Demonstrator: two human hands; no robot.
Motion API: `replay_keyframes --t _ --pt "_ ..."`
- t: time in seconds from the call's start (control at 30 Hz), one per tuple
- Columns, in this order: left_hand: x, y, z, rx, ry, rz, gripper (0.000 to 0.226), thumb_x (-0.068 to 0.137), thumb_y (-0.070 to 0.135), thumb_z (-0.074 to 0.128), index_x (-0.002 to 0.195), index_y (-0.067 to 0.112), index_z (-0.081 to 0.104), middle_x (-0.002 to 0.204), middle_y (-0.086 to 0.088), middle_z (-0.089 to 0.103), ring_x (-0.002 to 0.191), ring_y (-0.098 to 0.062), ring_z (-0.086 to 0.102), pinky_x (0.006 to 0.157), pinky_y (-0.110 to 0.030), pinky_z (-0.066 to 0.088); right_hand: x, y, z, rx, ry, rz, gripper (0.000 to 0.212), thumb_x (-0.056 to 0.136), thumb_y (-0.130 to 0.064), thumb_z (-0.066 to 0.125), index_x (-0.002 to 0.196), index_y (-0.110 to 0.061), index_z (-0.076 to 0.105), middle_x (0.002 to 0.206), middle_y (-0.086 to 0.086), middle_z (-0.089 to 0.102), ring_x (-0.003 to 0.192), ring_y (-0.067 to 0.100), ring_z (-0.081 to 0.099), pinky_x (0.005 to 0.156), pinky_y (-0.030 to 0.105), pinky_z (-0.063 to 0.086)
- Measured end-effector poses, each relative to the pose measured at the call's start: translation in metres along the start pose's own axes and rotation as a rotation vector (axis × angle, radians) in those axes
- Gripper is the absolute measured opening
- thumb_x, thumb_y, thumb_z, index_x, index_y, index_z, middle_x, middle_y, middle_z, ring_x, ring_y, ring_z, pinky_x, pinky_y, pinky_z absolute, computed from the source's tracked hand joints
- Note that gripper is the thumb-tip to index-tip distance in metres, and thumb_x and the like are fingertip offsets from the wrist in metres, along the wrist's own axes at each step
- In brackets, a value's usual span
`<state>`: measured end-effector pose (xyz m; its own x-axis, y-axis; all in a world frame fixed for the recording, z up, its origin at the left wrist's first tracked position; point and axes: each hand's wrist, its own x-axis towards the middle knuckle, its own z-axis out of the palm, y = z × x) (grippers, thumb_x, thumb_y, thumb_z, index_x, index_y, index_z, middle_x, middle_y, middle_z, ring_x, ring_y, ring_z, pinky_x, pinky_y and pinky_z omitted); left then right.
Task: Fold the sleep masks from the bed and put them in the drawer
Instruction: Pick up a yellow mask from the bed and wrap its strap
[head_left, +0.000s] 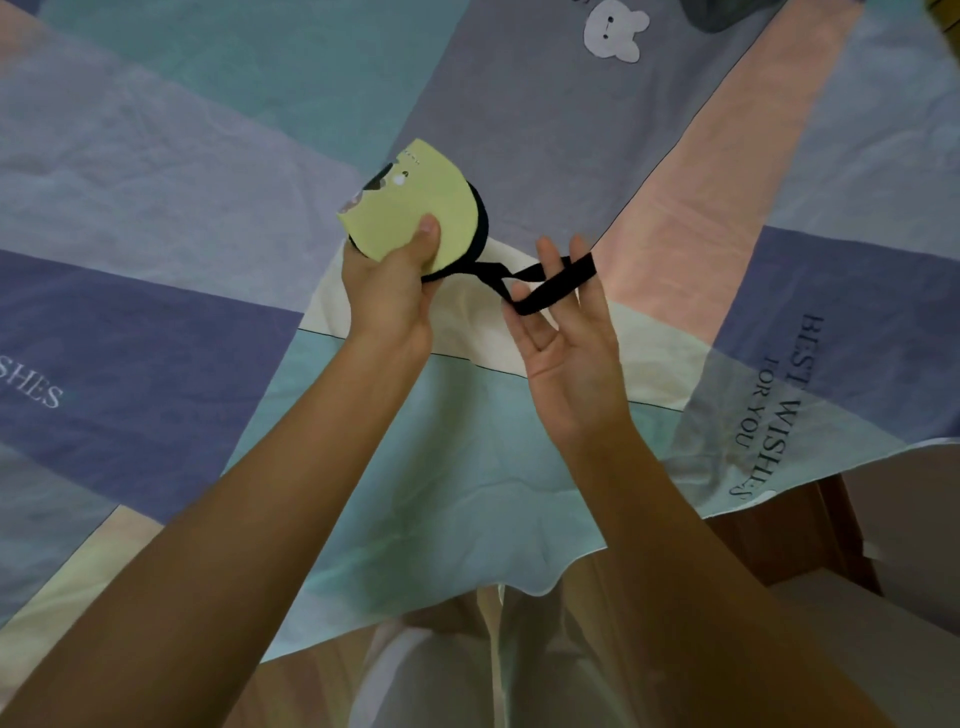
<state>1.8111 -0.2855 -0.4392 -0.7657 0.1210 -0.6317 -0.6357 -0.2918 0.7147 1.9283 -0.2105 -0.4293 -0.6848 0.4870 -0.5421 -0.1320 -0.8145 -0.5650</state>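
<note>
2 bare hands are up over the bed, and between them is 1 yellow-green sleep mask (410, 205), folded over on itself and held clear of the bedding. Left hand (389, 291) has it pinched at the lower edge, thumb pressed flat on the pale face of the mask, the other fingers tucked behind it. A dark rim peeks out along the mask's right curve, and a small cartoon print shows at its upper left corner. From that rim runs the black elastic strap (540, 283), pulled out sideways to the right in a twisted loop. Right hand (566, 332) is palm up with fingers spread, not clenched, and the loop is hooked around the outstretched fingers, taut between the 2 hands. Underneath lies the patchwork bedsheet (156, 218) in blocks of teal, lavender, pink, cream and navy, with "BEST WISHES FOR YOU" lettering (774, 400) on the right and a white bear face (613, 31) printed near the top. Sheet's edge hangs off the bed at the bottom, wooden floor (311, 675) showing below it.
</note>
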Motion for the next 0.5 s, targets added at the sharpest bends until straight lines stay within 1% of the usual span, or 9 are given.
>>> replay_keyframes --t 0.03,0.1,0.17,0.2,0.23,0.3,0.33,0.43,0.5 --pt "-0.001 -0.001 0.0 0.014 -0.037 -0.002 0.048 0.084 -0.006 0.064 0.129 0.005 0.049 0.113 -0.007 0.063 0.102 -0.022 0.064 0.082 -0.035 0.058 0.0 0.002 -0.002 -0.063 0.013 -0.01 0.06 0.083 -0.004 0.063 0.136 -0.025 0.044 0.143 -0.001 0.047 0.12 0.022 0.059 0.092 0.029 0.053" --pt "-0.003 -0.002 -0.001 0.051 -0.124 -0.009 0.043 0.085 -0.003 0.065 0.125 0.008 0.053 0.115 -0.007 0.064 0.104 -0.021 0.064 0.079 -0.034 0.058 -0.001 0.006 -0.006 -0.167 0.037 -0.029 0.065 0.084 -0.012 0.066 0.141 -0.023 0.039 0.146 -0.001 0.044 0.126 0.027 0.054 0.088 0.028 0.054" --pt "-0.005 -0.003 -0.003 0.132 -0.22 -0.021 0.034 0.086 0.003 0.066 0.117 0.012 0.058 0.111 -0.004 0.067 0.102 -0.018 0.066 0.08 -0.033 0.057 -0.004 0.007 -0.007 -0.247 0.05 -0.049 0.072 0.077 -0.02 0.073 0.141 -0.026 0.04 0.143 -0.002 0.048 0.128 0.028 0.052 0.082 0.026 0.054" --pt "-0.006 -0.004 -0.004 0.2 -0.268 -0.022 0.032 0.085 0.006 0.067 0.116 0.011 0.059 0.111 -0.003 0.068 0.101 -0.017 0.067 0.08 -0.032 0.057 -0.005 0.007 -0.007 -0.282 0.046 -0.062 0.075 0.075 -0.02 0.074 0.142 -0.026 0.039 0.142 -0.002 0.051 0.129 0.028 0.05 0.079 0.025 0.054" --pt "-0.006 -0.004 -0.006 0.282 -0.318 -0.013 0.035 0.084 0.008 0.069 0.118 0.009 0.059 0.112 -0.005 0.069 0.101 -0.018 0.068 0.08 -0.032 0.057 -0.005 0.007 -0.007 -0.313 0.042 -0.076 0.077 0.077 -0.017 0.074 0.143 -0.026 0.037 0.14 -0.002 0.052 0.129 0.029 0.05 0.077 0.024 0.054" --pt "-0.006 -0.005 -0.009 0.436 -0.42 0.004 0.041 0.082 0.009 0.072 0.12 0.005 0.058 0.112 -0.009 0.069 0.1 -0.021 0.069 0.079 -0.032 0.057 -0.006 0.005 -0.007 -0.372 0.043 -0.09 0.077 0.081 -0.004 0.07 0.145 -0.024 0.033 0.136 0.0 0.055 0.126 0.032 0.053 0.07 0.022 0.055" --pt "-0.006 -0.005 -0.011 0.496 -0.463 0.003 0.04 0.081 0.007 0.072 0.118 0.004 0.058 0.11 -0.009 0.069 0.097 -0.021 0.069 0.078 -0.032 0.057 -0.007 0.004 -0.007 -0.403 0.04 -0.096 0.078 0.082 0.0 0.068 0.146 -0.024 0.032 0.135 0.001 0.056 0.124 0.033 0.054 0.066 0.022 0.055" --pt "-0.006 -0.003 -0.015 0.631 -0.579 0.008 0.03 0.081 0.003 0.07 0.108 0.01 0.062 0.098 -0.004 0.071 0.087 -0.016 0.069 0.073 -0.028 0.056 -0.007 -0.001 -0.006 -0.512 0.017 -0.117 0.08 0.079 -0.002 0.072 0.145 -0.028 0.033 0.132 0.0 0.057 0.114 0.031 0.062 0.06 0.025 0.057" --pt "-0.007 0.001 -0.018 0.692 -0.648 0.015 0.029 0.08 0.001 0.07 0.104 0.016 0.063 0.091 0.004 0.073 0.084 -0.012 0.07 0.071 -0.024 0.055 -0.007 -0.005 -0.006 -0.601 -0.008 -0.127 0.081 0.077 -0.005 0.075 0.144 -0.03 0.035 0.124 -0.006 0.06 0.107 0.027 0.065 0.056 0.026 0.057"
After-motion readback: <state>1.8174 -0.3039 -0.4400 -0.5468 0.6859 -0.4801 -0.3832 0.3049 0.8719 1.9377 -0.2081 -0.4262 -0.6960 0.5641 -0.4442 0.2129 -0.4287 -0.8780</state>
